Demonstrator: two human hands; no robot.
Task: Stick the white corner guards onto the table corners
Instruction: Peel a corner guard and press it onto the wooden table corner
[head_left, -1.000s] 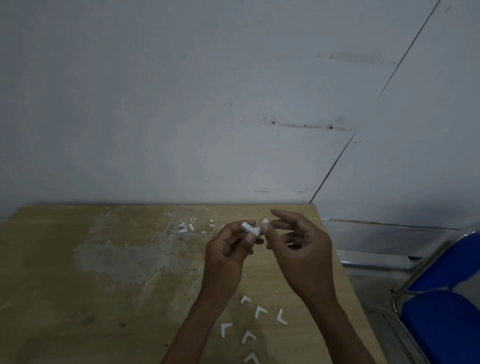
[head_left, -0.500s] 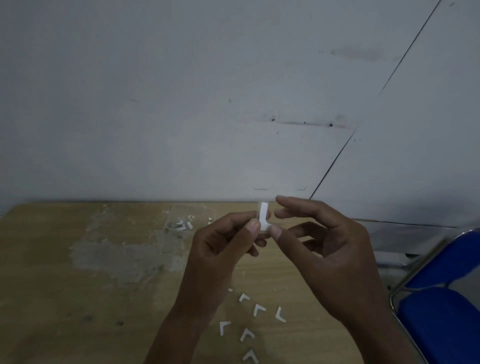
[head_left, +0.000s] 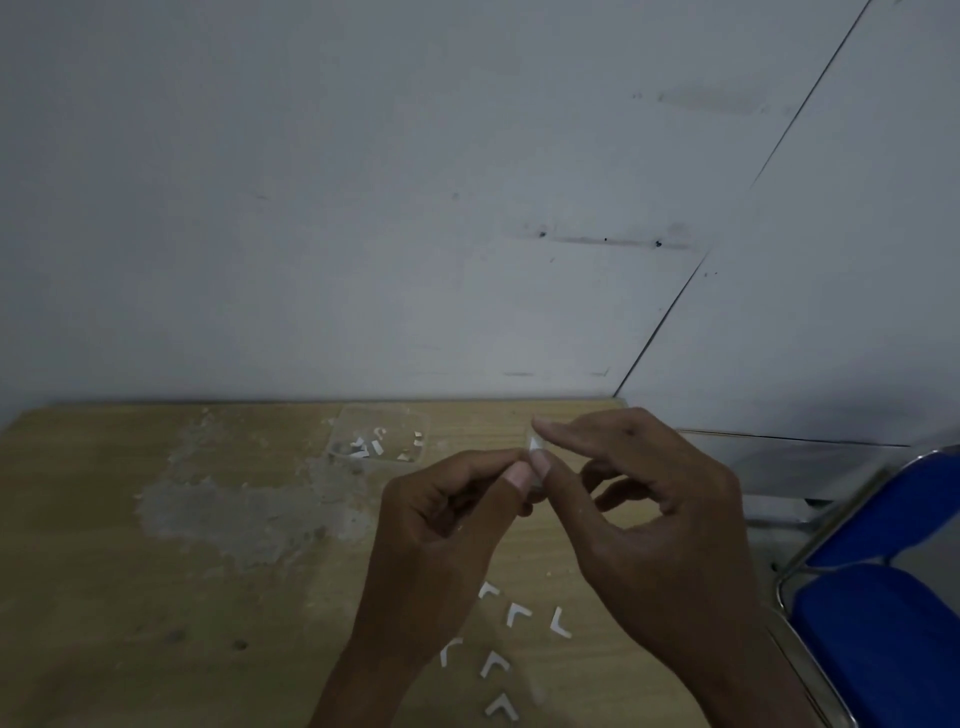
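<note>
I hold one small white corner guard (head_left: 535, 446) between both hands above the wooden table (head_left: 156, 597). My left hand (head_left: 447, 525) pinches its lower part with thumb and forefinger. My right hand (head_left: 639, 519) pinches it from the right, thumb tip against it and forefinger stretched over its top. Most of the guard is hidden by my fingertips. Several more white L-shaped guards (head_left: 517, 614) lie on the table below my hands.
A clear plastic bag with small white scraps (head_left: 376, 447) lies near the table's back edge, beside a grey scuffed patch (head_left: 249, 514). White walls stand behind the table. A blue chair (head_left: 878, 613) with a metal frame is at the right.
The guard stood upright between my fingertips half a second ago; now my fingers cover most of it. Both hands have shifted slightly and stay above the table.
</note>
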